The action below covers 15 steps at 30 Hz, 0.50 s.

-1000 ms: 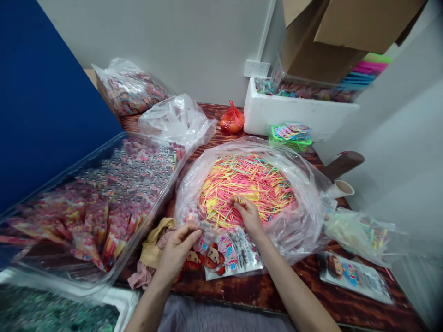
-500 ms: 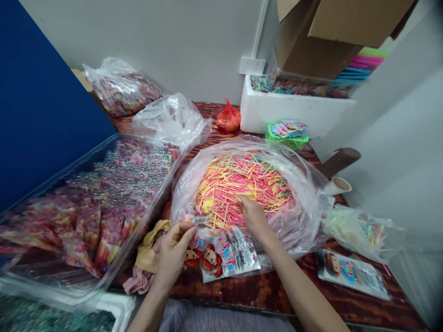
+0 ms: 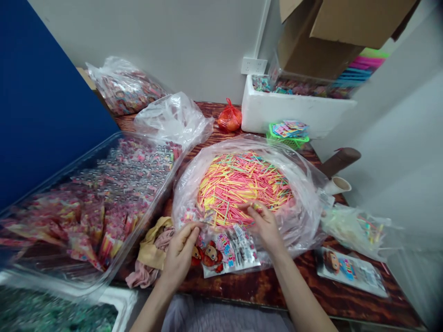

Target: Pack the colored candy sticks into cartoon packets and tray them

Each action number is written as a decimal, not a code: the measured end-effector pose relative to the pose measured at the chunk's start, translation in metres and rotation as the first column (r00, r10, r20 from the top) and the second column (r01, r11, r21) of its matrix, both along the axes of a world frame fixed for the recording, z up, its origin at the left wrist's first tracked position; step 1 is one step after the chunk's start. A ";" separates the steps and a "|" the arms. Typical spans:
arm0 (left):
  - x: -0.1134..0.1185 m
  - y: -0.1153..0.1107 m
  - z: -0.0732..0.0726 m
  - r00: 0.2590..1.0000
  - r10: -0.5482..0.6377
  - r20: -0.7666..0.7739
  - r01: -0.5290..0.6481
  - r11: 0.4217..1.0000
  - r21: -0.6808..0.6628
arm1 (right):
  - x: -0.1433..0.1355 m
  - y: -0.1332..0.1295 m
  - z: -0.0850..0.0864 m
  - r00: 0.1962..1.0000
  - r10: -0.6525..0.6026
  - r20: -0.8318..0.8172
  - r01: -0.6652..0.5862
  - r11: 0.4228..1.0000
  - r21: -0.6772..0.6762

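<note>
Closed in a pinch, my left hand (image 3: 182,251) holds the edge of a small clear printed packet (image 3: 191,215) at the near left rim of the stick pile. My right hand (image 3: 266,227) is over the pile's near side, fingers curled together, with a bit of yellow showing at the fingertips; what it grips is mostly hidden. Thin pink, yellow and green sticks (image 3: 238,180) lie heaped in a large clear plastic bag (image 3: 304,203) with its mouth spread wide. Flat silver packets with a cartoon print (image 3: 228,253) lie between my forearms, in front of the heap.
At left, a clear tray (image 3: 152,210) holds many filled packets. A yellow and pink cloth (image 3: 152,249) lies beside it. Rightward are a bag of sticks (image 3: 356,228), a printed pouch (image 3: 353,272) and a paper cup (image 3: 338,185). Behind stand a green basket (image 3: 289,140) and a white foam box (image 3: 294,110).
My right hand has drawn back from the heap, a little right and toward me, and its fingers have turned toward my left hand. My left hand has shifted slightly right.
</note>
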State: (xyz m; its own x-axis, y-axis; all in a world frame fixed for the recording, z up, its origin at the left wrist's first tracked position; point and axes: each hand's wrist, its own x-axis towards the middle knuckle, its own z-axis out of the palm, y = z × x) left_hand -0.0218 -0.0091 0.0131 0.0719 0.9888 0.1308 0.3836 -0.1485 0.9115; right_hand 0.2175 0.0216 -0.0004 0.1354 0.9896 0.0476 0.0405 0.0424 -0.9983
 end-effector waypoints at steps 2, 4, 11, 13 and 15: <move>0.009 -0.006 0.008 0.992 -0.095 -0.086 0.107 0.984 0.141 | -0.017 -0.015 0.004 0.992 0.125 0.005 -0.124 0.992 -0.036; 0.020 -0.012 0.013 0.957 -0.200 -0.208 0.255 0.925 0.282 | -0.033 -0.028 0.006 0.970 0.241 0.036 -0.240 0.970 -0.023; 0.039 -0.015 0.002 0.830 -0.401 -0.388 0.525 0.796 0.300 | -0.049 -0.043 0.004 0.963 0.262 0.063 -0.266 0.962 0.064; 0.037 -0.017 0.001 0.867 -0.395 -0.303 0.478 0.830 0.288 | -0.047 -0.042 0.001 0.959 0.281 0.046 -0.283 0.957 0.059; 0.032 -0.020 0.002 0.931 -0.320 -0.174 0.357 0.895 0.266 | -0.044 -0.040 -0.002 0.963 0.265 0.041 -0.267 0.963 0.038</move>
